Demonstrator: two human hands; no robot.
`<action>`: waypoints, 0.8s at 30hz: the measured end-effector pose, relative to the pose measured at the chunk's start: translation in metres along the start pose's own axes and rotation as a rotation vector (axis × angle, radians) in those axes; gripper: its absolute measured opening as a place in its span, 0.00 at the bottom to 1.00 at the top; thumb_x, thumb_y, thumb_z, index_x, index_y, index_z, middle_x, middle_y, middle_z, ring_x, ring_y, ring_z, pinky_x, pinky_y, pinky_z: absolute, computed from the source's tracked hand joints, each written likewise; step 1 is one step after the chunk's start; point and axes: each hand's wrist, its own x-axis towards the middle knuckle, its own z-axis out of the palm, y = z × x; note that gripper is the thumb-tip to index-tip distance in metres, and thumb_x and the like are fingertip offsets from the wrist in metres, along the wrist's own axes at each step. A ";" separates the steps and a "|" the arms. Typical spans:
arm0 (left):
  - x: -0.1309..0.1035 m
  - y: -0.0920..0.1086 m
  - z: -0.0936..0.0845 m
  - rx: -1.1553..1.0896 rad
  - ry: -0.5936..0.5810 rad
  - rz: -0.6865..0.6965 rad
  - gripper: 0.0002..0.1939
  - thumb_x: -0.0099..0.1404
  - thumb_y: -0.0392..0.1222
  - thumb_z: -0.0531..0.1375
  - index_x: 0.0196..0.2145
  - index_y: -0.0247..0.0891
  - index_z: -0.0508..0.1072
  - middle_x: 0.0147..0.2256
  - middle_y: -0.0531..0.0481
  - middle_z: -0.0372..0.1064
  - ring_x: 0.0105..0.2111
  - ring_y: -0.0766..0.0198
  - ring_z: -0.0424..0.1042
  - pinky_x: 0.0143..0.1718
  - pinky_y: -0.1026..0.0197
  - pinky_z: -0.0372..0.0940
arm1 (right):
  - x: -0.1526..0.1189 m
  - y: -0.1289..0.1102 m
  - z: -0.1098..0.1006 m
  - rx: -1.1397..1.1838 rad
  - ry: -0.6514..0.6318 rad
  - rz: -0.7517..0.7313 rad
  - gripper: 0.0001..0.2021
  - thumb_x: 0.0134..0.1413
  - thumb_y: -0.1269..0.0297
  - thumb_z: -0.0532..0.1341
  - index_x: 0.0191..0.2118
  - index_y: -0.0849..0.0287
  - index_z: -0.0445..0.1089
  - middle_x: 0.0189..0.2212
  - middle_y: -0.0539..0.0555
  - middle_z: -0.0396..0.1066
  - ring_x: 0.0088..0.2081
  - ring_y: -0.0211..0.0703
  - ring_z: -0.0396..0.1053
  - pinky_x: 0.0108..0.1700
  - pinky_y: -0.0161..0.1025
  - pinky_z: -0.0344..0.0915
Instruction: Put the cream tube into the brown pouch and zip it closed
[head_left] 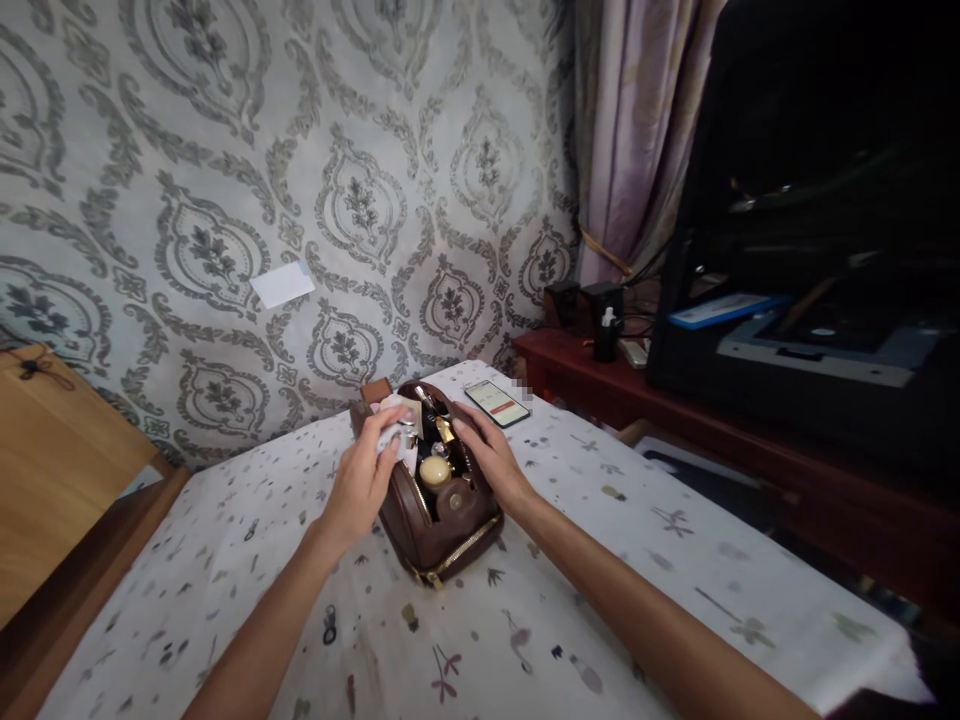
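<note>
A brown zippered bag point(403, 520) lies on a white-clothed counter point(600, 590), its top gaping between the two hands and its gold-toned zip running along the edges. Packed inside are a round cream-coloured item point(435, 473), a shiny gold piece point(444, 430) and several dark bits too jumbled to name. The left hand point(361, 480) is at the left side of the opening, its fingers nearly closed on a small whitish item point(388, 437) — what exactly it is cannot be made out. The right hand point(495, 465) lies along the opposite side, its fingers slightly curled at the rim; whether they grip it or merely rest there cannot be told. Just beyond that hand a phone point(498, 403) lies face up, its screen lit. Plant-like prints are scattered over the cloth. Past the far edge rises a wall point(420, 210) in grey-and-white patterned paper, with a white card point(283, 287) on it. To the right, a reddish cabinet point(559, 358) carries black boxes point(602, 303) and a large dark screen point(817, 150) — a mauve curtain point(637, 140) hangs behind. At the left edge stands a light wooden panel point(67, 470).
</note>
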 end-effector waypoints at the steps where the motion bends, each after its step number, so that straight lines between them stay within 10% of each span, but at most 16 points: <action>1: -0.002 0.000 0.000 -0.015 0.044 -0.019 0.17 0.74 0.47 0.48 0.57 0.43 0.63 0.58 0.44 0.69 0.60 0.58 0.67 0.59 0.55 0.62 | -0.001 0.001 -0.001 0.001 0.005 0.007 0.25 0.54 0.45 0.63 0.54 0.52 0.73 0.57 0.53 0.72 0.61 0.53 0.65 0.66 0.50 0.55; 8: -0.024 -0.006 0.005 -0.126 0.295 -0.125 0.19 0.75 0.48 0.48 0.59 0.42 0.60 0.62 0.43 0.62 0.63 0.58 0.61 0.63 0.54 0.56 | -0.009 0.008 -0.003 0.052 0.033 0.000 0.27 0.57 0.41 0.59 0.55 0.52 0.72 0.58 0.53 0.71 0.62 0.52 0.64 0.67 0.51 0.53; 17: -0.047 -0.004 0.019 -0.103 0.201 -0.223 0.25 0.74 0.50 0.49 0.65 0.44 0.53 0.68 0.41 0.52 0.68 0.55 0.51 0.65 0.52 0.54 | -0.024 0.005 -0.002 -0.026 0.024 -0.074 0.31 0.58 0.38 0.56 0.58 0.54 0.69 0.60 0.56 0.68 0.64 0.51 0.61 0.69 0.49 0.50; 24: -0.055 -0.013 0.011 -0.130 0.235 -0.248 0.20 0.71 0.51 0.52 0.57 0.43 0.65 0.59 0.43 0.66 0.61 0.53 0.63 0.63 0.50 0.57 | -0.026 0.003 -0.002 -0.043 0.020 -0.082 0.31 0.58 0.38 0.56 0.58 0.52 0.69 0.60 0.55 0.69 0.64 0.51 0.60 0.69 0.49 0.50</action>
